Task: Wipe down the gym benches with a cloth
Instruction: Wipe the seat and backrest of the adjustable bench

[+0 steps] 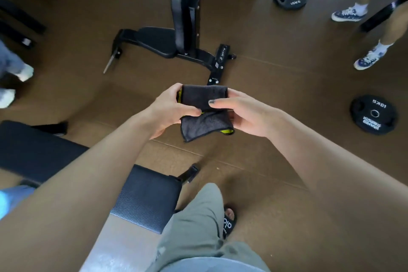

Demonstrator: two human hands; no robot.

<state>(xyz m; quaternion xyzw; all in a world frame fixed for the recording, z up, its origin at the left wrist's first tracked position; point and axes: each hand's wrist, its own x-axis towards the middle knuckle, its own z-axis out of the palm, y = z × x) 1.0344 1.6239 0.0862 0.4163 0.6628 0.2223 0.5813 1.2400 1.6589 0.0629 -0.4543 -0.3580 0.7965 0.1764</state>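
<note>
Brown rubber gym floor (276, 161) spreads below me. Both hands, left (170, 112) and right (245, 115), pinch the dark grey microfibre cloth with yellow lining (204, 115) in midair; I should fold it flat before pressing it onto the black padded bench (150, 199) beside my knee.

Soft even indoor light, faint shadows; wide-angle bending at edges, corners motion-blurred.

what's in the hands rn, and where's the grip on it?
A folded dark cloth, held by both hands. Left hand has its grip on the cloth's left edge; right hand has its grip on the right edge, thumb on top. The lower flap hangs free.
</note>
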